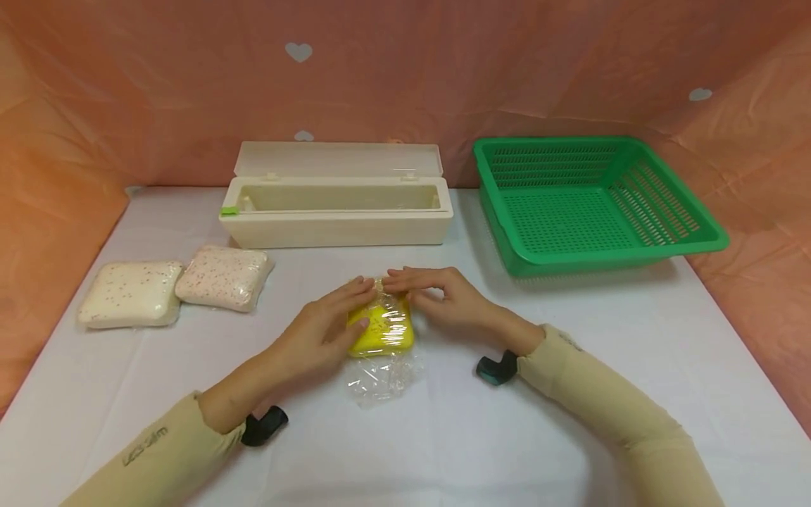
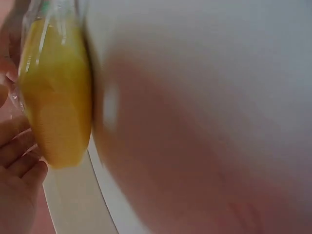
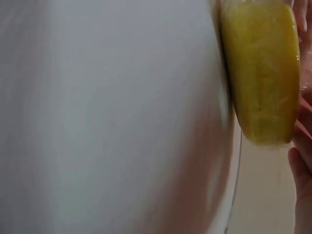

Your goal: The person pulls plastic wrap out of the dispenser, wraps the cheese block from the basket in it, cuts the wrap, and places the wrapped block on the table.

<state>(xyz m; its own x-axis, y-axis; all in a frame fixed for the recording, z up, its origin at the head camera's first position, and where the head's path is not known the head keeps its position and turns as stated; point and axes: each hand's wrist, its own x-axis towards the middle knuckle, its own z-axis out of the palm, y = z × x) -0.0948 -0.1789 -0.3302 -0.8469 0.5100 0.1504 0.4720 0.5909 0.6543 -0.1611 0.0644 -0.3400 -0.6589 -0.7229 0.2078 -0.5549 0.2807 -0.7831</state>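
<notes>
A yellow speckled block (image 1: 380, 327) with rounded corners lies on the table between the two hands, in clear plastic film (image 1: 380, 380). Loose film spreads out below its near edge. My left hand (image 1: 317, 327) lies along the block's left side, its extended fingers resting on the film over the top and the thumb at the left edge. From the right, my right hand (image 1: 443, 296) reaches to the far end, fingertips touching the film there. Both wrist views show the block's thick yellow side, in the left wrist view (image 2: 58, 92) and right wrist view (image 3: 261, 73).
Two film-wrapped speckled blocks, one cream (image 1: 129, 292) and one pink (image 1: 222, 278), lie at the left. Behind the hands stands a long white box (image 1: 336, 231) with its lid raised. A green plastic basket (image 1: 608, 253) is at the back right, against the pink cloth backdrop.
</notes>
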